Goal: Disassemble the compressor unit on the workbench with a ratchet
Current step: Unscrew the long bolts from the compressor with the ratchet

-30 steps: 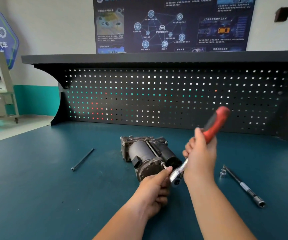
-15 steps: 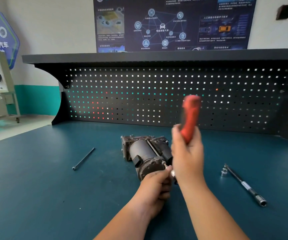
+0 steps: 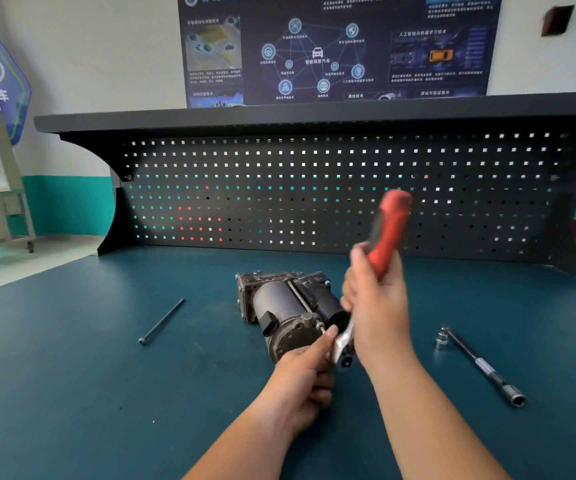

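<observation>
Writing: "智能网联汽车" is read on the poster (image 3: 335, 46).
Compressor (image 3: 279, 306): laid just beyond both hands.
Right hand (image 3: 376, 306): ratchet (image 3: 388, 230) handle is gripped, fingers wrapped.
Left hand (image 3: 303, 379): ratchet head is pinched.

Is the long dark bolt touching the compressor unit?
No, the long dark bolt lies apart from the grey metal compressor unit.

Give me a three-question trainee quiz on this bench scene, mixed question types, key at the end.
1. True or false: the right hand grips the ratchet by its red handle.
2. What lies on the workbench left of the compressor? A) hammer B) long bolt C) glove
3. Fill in: the left hand holds the ratchet's ____ at the compressor's near end.
Key: 1 true; 2 B; 3 head.
</observation>
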Available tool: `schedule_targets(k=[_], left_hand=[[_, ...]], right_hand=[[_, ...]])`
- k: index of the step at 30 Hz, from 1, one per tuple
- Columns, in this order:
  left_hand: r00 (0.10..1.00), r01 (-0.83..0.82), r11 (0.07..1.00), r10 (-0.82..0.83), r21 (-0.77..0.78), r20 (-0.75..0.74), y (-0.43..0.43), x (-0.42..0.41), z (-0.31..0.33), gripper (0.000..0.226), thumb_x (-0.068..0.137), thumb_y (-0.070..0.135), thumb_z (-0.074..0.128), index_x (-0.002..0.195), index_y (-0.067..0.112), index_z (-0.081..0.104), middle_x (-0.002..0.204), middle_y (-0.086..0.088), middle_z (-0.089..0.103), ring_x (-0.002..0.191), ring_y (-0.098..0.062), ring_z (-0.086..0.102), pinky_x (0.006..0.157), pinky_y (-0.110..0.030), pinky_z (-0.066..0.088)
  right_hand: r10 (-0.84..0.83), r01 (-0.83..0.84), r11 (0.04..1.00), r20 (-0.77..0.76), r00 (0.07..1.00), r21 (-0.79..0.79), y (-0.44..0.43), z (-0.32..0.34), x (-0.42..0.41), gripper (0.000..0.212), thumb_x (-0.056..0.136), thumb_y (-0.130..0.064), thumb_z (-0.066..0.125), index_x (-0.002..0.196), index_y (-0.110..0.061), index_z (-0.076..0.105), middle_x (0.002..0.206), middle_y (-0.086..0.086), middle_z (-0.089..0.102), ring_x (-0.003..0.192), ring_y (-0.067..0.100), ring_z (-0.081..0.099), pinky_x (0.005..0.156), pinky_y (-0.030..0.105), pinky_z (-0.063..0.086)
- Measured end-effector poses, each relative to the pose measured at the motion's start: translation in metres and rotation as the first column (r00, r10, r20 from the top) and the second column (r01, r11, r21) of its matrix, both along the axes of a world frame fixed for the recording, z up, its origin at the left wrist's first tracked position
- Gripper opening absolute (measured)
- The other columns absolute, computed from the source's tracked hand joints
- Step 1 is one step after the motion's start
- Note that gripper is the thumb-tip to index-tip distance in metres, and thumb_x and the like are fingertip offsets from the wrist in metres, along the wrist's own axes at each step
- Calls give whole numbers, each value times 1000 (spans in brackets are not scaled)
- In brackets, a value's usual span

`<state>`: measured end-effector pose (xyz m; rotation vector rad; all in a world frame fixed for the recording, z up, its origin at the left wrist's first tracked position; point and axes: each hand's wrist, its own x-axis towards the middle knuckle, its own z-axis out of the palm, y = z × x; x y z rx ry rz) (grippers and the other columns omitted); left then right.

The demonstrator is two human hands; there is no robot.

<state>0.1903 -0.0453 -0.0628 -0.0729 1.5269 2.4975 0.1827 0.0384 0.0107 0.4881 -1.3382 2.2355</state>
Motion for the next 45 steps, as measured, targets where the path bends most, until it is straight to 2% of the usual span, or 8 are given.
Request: schedule_targets(k=[6,8,16,22,31,36,40,45], left_hand=[[946,-128,986,154,108,-285,4,-1,6,12,79,4,55,87,12,58,69,-1,52,70,-6,53,65,-18,40],[879,-236,728,442,644,-178,5,-10,28,38,69,-3,68,106,5,59,83,-8,56,98,10,47,89,-8,36],[994,-7,1000,6,-1,-110,-2,-3,-3,42,91,8,51,51,19,49,45,10,26,36,-2,19,34,-13,12],[997,-5,998,9,57,-79,-1,-2,-2,45,89,19,59,48,22,40,46,10,28,34,-2,21,32,-13,14],[999,-13,997,11,-77,-34,-4,-2,-1,48,87,24,62,42,19,46,42,9,31,35,-3,20,33,-14,12],[986,-40,999,45,32,-159,-2,-3,-4,3,65,15,60,63,17,58,52,2,46,44,-6,40,44,-18,29],[981,-42,999,43,12,-187,0,0,-2,14,65,12,58,52,16,60,53,1,40,49,-9,32,52,-24,19],[991,-24,998,15,-66,-133,-2,-2,0,56,91,18,56,36,18,51,44,11,28,35,-2,19,35,-14,11]], right_hand=[[154,196,681,-400,904,706,-20,-15,18,13,82,-32,64,92,-31,55,74,-19,58,67,-1,53,67,20,45],[162,247,571,-403,901,783,-27,-18,22,19,83,-37,61,100,-34,55,82,-10,63,75,14,58,73,38,49],[-197,197,980,5,980,3,-6,-5,5,13,92,-26,57,81,-26,49,47,-15,42,41,-1,36,42,14,31],[164,220,772,520,838,-597,26,-16,-21,20,96,-32,47,77,-24,46,45,-11,37,29,3,28,35,13,21],[-187,191,980,-68,980,63,-9,-5,9,8,82,-32,61,80,-36,54,51,-15,44,45,1,38,46,18,34],[-36,420,698,-557,830,580,-27,-21,21,10,83,-39,52,90,-31,51,68,-17,55,58,0,49,57,20,42],[-194,412,799,-459,867,439,-24,-18,17,13,81,-45,54,78,-33,49,57,-21,49,52,-2,44,52,15,35],[-149,206,943,219,964,-263,5,-5,-7,18,92,-21,53,77,-25,46,42,-14,35,36,1,30,36,15,26]])
